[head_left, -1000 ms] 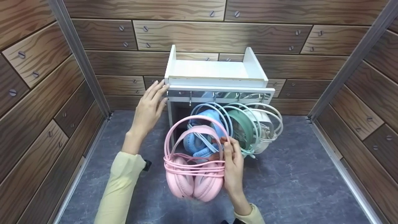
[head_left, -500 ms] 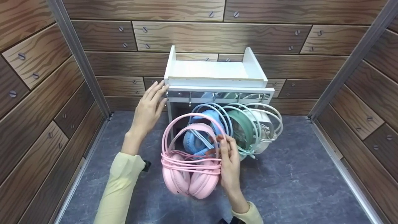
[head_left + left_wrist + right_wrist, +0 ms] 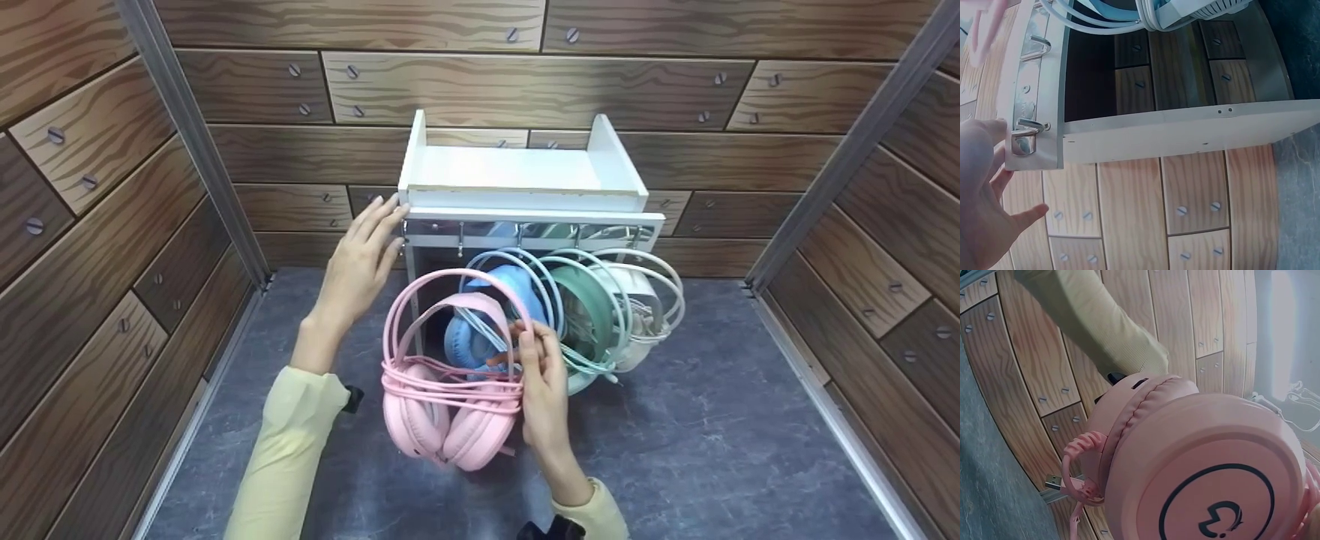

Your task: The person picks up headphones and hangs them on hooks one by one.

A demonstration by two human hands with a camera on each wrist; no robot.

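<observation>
Pink headphones [image 3: 480, 439], their cable wound around the earcups, hang in front of the white shelf rack [image 3: 525, 201]. My right hand [image 3: 546, 390] pinches the right side of their headband. In the right wrist view a pink earcup [image 3: 1207, 455] fills the foreground, with a USB plug [image 3: 1053, 481] dangling beside it. My left hand [image 3: 356, 262] rests its fingertips on the rack's left end, fingers nearly straight. Close to that hand in the left wrist view is a metal hook [image 3: 1030, 130]. Blue headphones [image 3: 466, 346] hang partly hidden behind the pink pair.
Green headphones [image 3: 604, 315] and white headphones [image 3: 637, 354] hang on the rack's right half. A bare hook [image 3: 460, 244] shows left of the blue pair. Wood-patterned walls [image 3: 525, 86] enclose the dark grey floor [image 3: 712, 420] on three sides.
The pink headphones have moved left and slightly up in the head view, carried by my right hand. My left hand has stayed on the rack's end.
</observation>
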